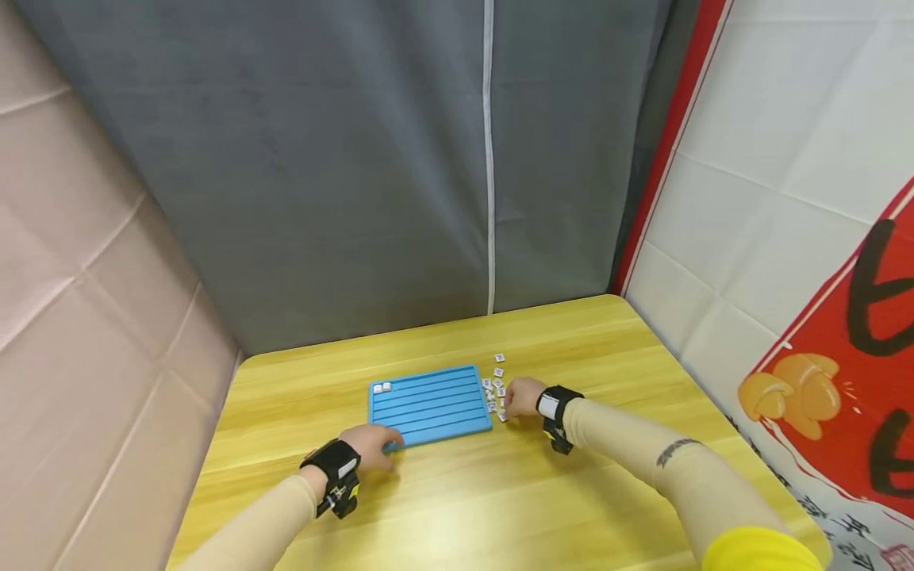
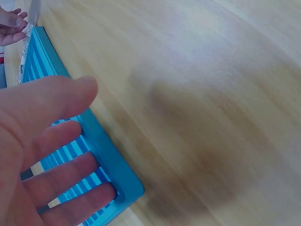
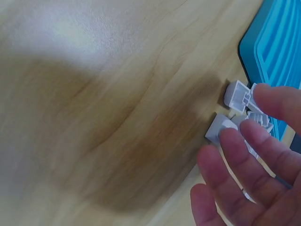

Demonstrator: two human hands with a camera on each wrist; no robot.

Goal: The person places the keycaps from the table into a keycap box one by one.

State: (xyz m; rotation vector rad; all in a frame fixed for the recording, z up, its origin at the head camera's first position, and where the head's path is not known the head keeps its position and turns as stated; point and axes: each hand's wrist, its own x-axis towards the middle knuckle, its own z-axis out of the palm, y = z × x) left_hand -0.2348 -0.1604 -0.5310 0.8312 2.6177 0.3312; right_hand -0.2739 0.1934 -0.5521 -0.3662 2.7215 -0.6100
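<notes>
My left hand (image 1: 370, 446) is at the near left corner of a blue ridged tray (image 1: 444, 434). Its fingers, fairly straight in the left wrist view, reach over the tray's rim (image 2: 120, 165) and hold nothing. Two white keycaps (image 1: 386, 386) sit in the tray's far left corner. Beyond the tray's right end my right hand (image 1: 524, 396) reaches down among several loose keycaps (image 1: 499, 373). In the right wrist view, one keycap (image 3: 236, 96) shows its hollow underside beside the thumb. The loosely bent fingers are close to other keycaps, partly hiding them; no firm grip shows.
A yellow wood-grain table (image 1: 300, 388) bears everything. Behind it hangs a grey curtain (image 1: 357, 198), with a pale padded wall (image 1: 93, 317) at the left and a white and red printed sheet (image 1: 757, 198) at the right.
</notes>
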